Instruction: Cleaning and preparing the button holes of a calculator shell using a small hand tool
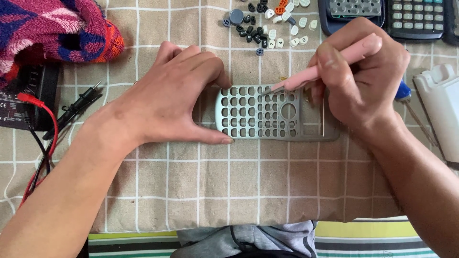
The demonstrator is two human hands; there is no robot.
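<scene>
both forearms are bare to the frame's edge with no sleeves, the left hand (169,98) and right hand (366,79) wear no gloves, and grey crumpled fabric trousers (246,239) cover the lap below.

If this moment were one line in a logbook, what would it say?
left hand: steadies grey keypad faceplate | right hand: holds pink tool, tip on faceplate | loose keys above | checked cloth
</scene>
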